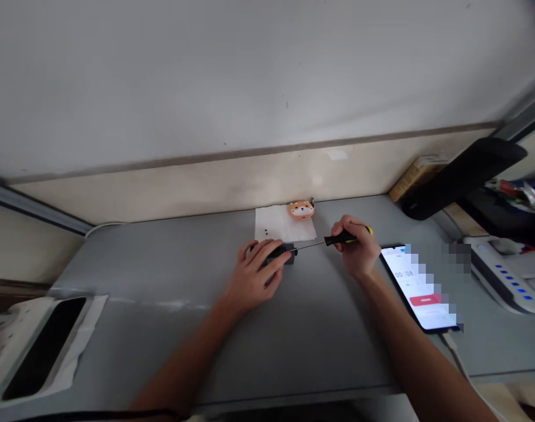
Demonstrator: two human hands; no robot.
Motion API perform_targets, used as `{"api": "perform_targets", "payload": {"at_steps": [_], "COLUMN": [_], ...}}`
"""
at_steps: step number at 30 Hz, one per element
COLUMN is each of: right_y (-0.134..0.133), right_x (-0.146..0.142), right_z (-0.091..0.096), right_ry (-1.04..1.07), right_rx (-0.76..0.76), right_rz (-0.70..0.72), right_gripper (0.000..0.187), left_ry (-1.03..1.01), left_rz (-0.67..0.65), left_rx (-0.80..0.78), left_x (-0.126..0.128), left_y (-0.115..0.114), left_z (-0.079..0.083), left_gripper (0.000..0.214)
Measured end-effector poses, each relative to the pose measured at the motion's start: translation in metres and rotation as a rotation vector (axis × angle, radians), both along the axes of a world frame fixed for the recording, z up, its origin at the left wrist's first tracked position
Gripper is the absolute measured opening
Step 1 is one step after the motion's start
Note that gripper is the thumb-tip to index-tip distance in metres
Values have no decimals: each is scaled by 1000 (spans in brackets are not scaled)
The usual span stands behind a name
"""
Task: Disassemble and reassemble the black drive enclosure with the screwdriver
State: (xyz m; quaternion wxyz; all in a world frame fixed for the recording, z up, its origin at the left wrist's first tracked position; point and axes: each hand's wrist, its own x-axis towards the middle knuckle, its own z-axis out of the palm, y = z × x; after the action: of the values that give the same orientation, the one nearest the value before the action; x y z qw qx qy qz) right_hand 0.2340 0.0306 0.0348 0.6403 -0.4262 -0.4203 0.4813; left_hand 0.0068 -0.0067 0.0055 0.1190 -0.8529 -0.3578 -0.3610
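My left hand (258,274) is closed over a small dark grey device (289,255), pressing it on the grey table. My fingers cover most of it, so its kind cannot be made out. In my right hand (357,252) is a screwdriver (344,237) with a black and yellow handle, wrapped by my fingers. Its thin metal shaft points left, and the tip reaches the device near my left fingertips. Just behind lies a white paper sheet (276,220) with a few tiny dark bits, perhaps screws, on it. An orange animal-face case (302,209) rests at the sheet's back right corner.
A lit phone (419,293) with a cable lies right of my right forearm. Farther right stand a white power strip (504,281), a black cylindrical object (463,179) and a yellowish box (416,176). At the left edge, a dark phone (47,346) lies on white paper. A wall borders the table's back.
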Motion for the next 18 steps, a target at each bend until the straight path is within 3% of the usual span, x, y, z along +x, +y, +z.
{"api": "perform_targets", "payload": {"at_steps": [4,8,11,18], "right_y": [1,5,8,3], "right_x": [-1,-3,-7,-27], "right_z": [0,-3,-7,-17], "right_ry": [0,70,11,-297], "right_rx": [-9,-46,-104,-85], "right_rz": [-11,-116,-160,50], "right_gripper": [24,26,29,37], "left_ry": [-8,-28,7,41], "left_rz": [-1,10,-34,-153], "left_rx": [-56,-148,-173,-85], "left_x": [1,3,4,4], "left_y": [-1,-2,-2,-4], "left_z": [0,3,5,-1], "left_gripper": [30,28,31,35]}}
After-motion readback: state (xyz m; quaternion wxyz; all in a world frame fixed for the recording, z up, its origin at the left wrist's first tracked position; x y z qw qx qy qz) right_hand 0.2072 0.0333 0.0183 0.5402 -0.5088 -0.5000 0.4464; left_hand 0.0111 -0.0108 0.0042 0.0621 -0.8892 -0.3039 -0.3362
